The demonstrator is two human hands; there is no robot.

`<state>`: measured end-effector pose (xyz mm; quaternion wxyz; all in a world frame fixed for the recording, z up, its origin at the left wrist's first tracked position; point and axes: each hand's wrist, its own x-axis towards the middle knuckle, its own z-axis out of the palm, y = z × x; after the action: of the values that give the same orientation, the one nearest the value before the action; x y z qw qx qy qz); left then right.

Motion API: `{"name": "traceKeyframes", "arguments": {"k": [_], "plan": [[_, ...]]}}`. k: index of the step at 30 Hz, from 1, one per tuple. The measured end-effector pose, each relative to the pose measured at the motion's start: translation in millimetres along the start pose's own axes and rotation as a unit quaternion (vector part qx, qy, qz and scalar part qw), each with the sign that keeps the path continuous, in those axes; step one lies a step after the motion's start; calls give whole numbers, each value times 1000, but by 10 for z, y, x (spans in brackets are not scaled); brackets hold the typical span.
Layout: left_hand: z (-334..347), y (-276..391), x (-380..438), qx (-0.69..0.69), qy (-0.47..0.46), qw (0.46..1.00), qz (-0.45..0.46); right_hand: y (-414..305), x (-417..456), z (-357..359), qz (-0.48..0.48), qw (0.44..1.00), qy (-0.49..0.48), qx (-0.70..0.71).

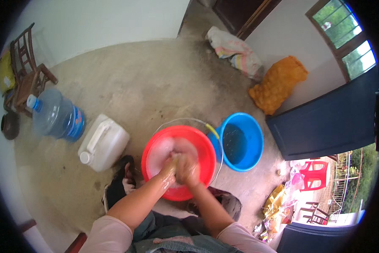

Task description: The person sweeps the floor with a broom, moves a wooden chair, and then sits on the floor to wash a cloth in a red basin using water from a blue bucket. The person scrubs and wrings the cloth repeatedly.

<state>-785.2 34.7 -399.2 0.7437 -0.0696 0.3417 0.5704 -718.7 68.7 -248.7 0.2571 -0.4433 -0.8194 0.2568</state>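
Note:
A red plastic bucket (211, 158) with a wire handle (189, 119) stands before me, holding water topped with white suds (159, 151). Both my hands are inside its rim, close together over the foam. My left hand (168, 167) is wet and meets my right hand (188, 169) near the bucket's middle. Motion blur hides the fingers, and I cannot make out whether something is held between them. Touching or just beside the red bucket on the right is a blue plastic bucket (259, 142), partly filled with dark-looking water.
On the left stand a white jerrycan (113, 144), a large clear water bottle (55, 117) and a wooden chair (28, 79). An orange mesh sack (279, 83) and a white woven sack (235, 52) lie by the wall. Dark door panels (328, 120) flank the doorway at right, near plastic bags (274, 202).

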Motion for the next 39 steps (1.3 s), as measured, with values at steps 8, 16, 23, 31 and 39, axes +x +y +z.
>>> {"name": "traceKeyframes", "arguments": {"k": [8, 16, 23, 31, 39], "plan": [[867, 838, -690, 177, 206, 963, 5, 1216, 154, 218, 146, 986, 0, -83], [731, 898, -686, 106, 257, 959, 52, 1601, -540, 1207, 268, 887, -352, -135], [586, 824, -570, 152, 278, 948, 12, 1581, -435, 966, 377, 871, -136, 283], [744, 632, -504, 35, -4, 999, -36, -427, 80, -588, 216, 922, -160, 280], [938, 414, -496, 0, 110, 993, 30, 199, -187, 29, 205, 978, 18, -8]]}}
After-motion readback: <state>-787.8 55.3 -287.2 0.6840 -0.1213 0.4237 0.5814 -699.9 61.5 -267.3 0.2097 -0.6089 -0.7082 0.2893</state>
